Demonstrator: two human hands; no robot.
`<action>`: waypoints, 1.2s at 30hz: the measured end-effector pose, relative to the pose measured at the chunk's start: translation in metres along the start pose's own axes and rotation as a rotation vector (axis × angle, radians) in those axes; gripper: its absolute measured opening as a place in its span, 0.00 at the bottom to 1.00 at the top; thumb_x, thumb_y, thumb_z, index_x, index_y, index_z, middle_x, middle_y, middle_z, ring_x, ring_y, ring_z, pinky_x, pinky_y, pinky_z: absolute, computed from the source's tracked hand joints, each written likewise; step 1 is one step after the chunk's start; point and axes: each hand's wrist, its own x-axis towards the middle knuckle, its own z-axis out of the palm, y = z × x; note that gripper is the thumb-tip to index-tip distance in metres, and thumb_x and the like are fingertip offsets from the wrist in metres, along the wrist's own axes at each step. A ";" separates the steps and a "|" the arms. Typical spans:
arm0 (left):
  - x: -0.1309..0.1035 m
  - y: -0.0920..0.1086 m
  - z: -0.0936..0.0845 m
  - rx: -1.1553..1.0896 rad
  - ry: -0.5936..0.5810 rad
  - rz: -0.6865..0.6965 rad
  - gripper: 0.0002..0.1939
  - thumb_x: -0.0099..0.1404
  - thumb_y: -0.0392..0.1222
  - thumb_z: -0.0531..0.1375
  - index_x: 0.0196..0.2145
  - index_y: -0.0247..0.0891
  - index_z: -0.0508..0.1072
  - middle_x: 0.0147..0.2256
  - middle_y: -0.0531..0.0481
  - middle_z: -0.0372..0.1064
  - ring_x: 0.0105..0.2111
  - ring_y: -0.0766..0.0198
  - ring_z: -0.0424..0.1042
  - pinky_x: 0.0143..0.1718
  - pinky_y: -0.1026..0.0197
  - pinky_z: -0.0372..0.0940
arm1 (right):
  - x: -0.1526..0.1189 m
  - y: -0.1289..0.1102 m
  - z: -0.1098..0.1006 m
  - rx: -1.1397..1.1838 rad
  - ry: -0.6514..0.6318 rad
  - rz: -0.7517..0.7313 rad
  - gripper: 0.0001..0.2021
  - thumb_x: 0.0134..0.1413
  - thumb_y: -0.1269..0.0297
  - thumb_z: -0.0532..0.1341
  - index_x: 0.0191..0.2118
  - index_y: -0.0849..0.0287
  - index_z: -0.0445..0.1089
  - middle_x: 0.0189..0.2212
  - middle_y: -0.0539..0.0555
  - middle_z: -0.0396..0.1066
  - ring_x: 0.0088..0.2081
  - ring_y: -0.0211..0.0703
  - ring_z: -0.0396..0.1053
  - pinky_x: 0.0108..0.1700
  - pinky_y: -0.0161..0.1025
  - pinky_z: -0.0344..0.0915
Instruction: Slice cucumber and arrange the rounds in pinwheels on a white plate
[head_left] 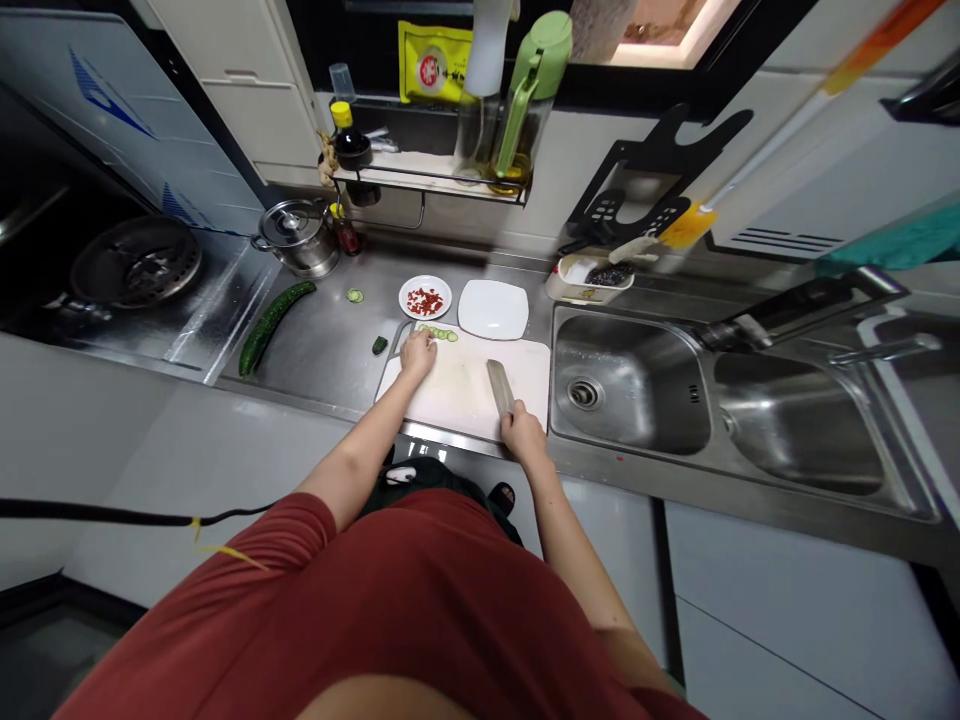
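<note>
My right hand (523, 432) is closed round the handle of a knife (499, 384), whose blade lies over the right part of the white cutting board (465, 385). At the board's upper left, my left hand (418, 354) has its fingers drawn together beside a row of green cucumber slices (442, 334); whether it grips a slice is too small to tell. Just behind the board are a white plate of chopped red pieces (424, 299) and a bare white square plate (493, 309). A dark green cucumber end (379, 345) rests left of the board.
A whole cucumber (274, 325) lies on the steel counter at left, near a lidded pot (297, 237). A few slices (355, 296) sit behind. The double sink (634, 380) adjoins the board's right side. A bottle rack (435, 177) hangs behind.
</note>
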 end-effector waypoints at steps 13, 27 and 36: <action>0.018 0.033 0.019 0.146 -0.149 0.154 0.15 0.63 0.38 0.52 0.45 0.40 0.73 0.44 0.39 0.67 0.46 0.50 0.65 0.47 0.53 0.57 | -0.001 -0.003 0.000 0.001 0.011 0.031 0.15 0.64 0.62 0.46 0.52 0.61 0.58 0.37 0.61 0.71 0.40 0.48 0.71 0.40 0.39 0.61; 0.014 0.027 0.018 -0.222 -0.156 -0.122 0.09 0.56 0.38 0.60 0.38 0.39 0.72 0.31 0.52 0.72 0.32 0.65 0.69 0.36 0.64 0.60 | -0.003 -0.004 -0.006 0.013 -0.014 0.014 0.15 0.64 0.63 0.46 0.53 0.61 0.57 0.38 0.62 0.71 0.41 0.49 0.70 0.40 0.40 0.61; -0.029 0.004 0.012 -0.226 -0.182 -0.116 0.11 0.57 0.38 0.59 0.38 0.41 0.73 0.30 0.53 0.72 0.33 0.64 0.70 0.36 0.64 0.61 | -0.001 -0.004 -0.006 0.004 -0.017 0.005 0.15 0.64 0.63 0.46 0.53 0.61 0.58 0.39 0.62 0.71 0.42 0.50 0.70 0.41 0.41 0.62</action>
